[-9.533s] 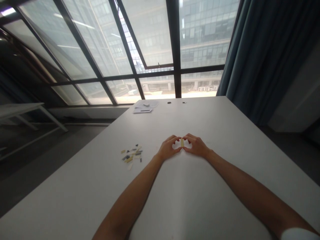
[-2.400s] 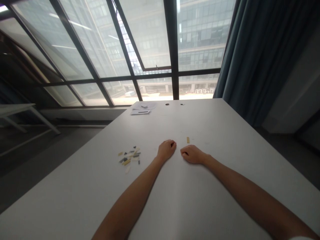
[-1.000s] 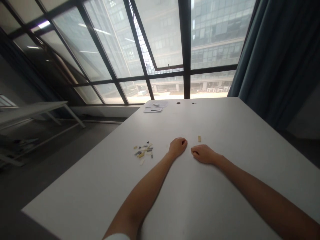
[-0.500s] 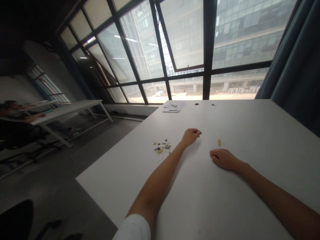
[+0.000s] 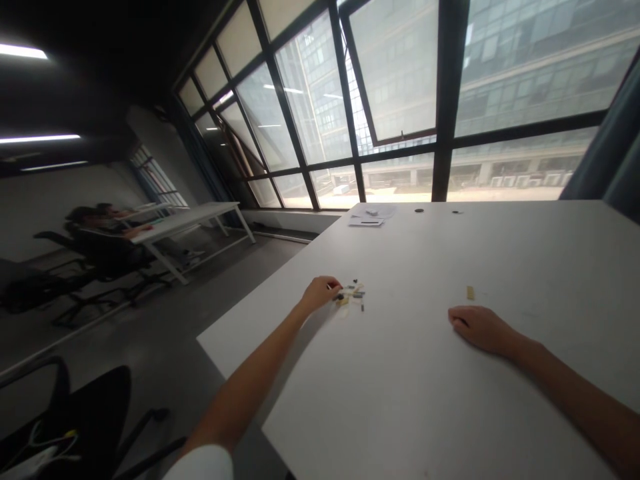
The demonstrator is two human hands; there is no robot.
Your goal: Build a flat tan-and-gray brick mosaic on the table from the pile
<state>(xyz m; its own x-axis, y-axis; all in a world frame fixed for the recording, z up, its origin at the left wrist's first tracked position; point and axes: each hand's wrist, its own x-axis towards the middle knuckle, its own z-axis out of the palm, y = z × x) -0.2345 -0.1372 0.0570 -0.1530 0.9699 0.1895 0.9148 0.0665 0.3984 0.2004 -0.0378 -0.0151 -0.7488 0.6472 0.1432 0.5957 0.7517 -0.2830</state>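
My left hand (image 5: 321, 292) reaches to the left edge of a small pile of building-block pieces (image 5: 356, 293), its thumb and fingers closed together at the pieces. Whatever sits between the fingertips is too small to make out. Cream, grey and black bits make up the pile. My right hand (image 5: 481, 329) rests on the white table with curled fingers; the inside of that fist is hidden. Just beyond it lies a flat tan block piece (image 5: 470, 293), apart from the hand.
Sheets of paper (image 5: 367, 217) lie at the table's (image 5: 410, 387) far left corner. A dark round disc (image 5: 419, 211) and a small dark item (image 5: 456, 212) are near the far edge. Black chairs (image 5: 95, 413) stand to the left. People (image 5: 100, 223) sit at another table (image 5: 195, 217) beyond.
My left hand has moved left from the middle of the table to the pile. My right hand stays near the tan piece. The view has swung left.
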